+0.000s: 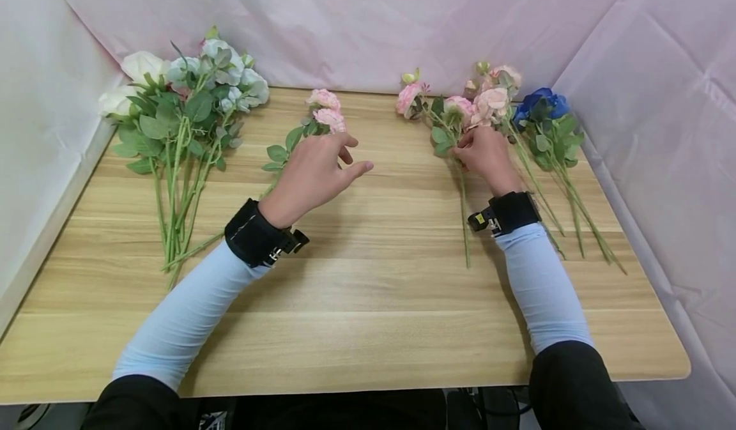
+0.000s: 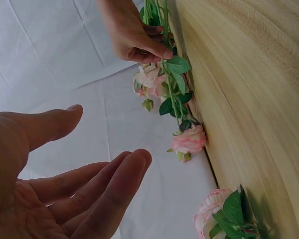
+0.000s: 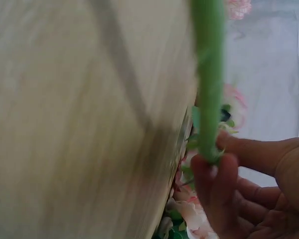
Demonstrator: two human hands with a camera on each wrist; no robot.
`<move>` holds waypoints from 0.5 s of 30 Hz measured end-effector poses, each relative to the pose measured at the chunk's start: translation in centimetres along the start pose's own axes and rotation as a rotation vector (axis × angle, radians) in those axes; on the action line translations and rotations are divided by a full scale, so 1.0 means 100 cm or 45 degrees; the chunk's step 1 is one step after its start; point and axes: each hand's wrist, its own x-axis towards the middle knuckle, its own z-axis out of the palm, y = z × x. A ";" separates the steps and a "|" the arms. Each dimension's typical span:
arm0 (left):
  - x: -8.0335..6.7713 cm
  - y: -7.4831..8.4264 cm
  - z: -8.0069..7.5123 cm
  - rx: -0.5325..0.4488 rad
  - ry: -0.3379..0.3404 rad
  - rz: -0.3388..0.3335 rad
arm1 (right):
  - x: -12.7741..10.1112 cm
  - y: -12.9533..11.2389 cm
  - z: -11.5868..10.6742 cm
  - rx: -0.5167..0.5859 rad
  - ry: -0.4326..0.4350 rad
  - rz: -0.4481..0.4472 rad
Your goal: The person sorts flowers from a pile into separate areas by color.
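Right hand (image 1: pixel 485 152) pinching pink artificial rose stem (image 1: pixel 463 213); left hand (image 1: pixel 313 171) spread, empty. Risk: leaves snagging neighbouring pink blooms (image 1: pixel 494 101), dragging them.

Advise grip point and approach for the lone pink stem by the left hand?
Pinch the pink stem at its bare green stalk below the leaves, from above. It lies flat, blooms toward the far edge; the left hand hovers open right over it.
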 end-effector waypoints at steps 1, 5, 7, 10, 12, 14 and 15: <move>0.000 0.000 0.000 0.000 -0.001 -0.001 | 0.000 0.001 0.001 0.008 -0.002 0.000; 0.000 0.000 0.000 -0.005 -0.006 -0.003 | 0.000 0.002 0.002 0.006 0.014 0.004; 0.001 -0.001 0.000 -0.004 -0.007 -0.003 | 0.000 0.003 0.001 0.000 0.012 0.006; 0.001 -0.001 0.001 0.001 -0.011 -0.003 | -0.001 0.002 0.002 -0.013 -0.005 0.014; 0.001 -0.001 0.001 0.006 -0.012 -0.003 | -0.001 0.002 0.002 -0.022 -0.015 0.031; 0.001 -0.001 0.002 0.010 -0.013 -0.002 | -0.002 0.002 0.002 -0.023 -0.031 0.038; 0.001 -0.001 0.002 0.011 -0.013 -0.002 | -0.002 0.002 0.001 -0.022 -0.039 0.041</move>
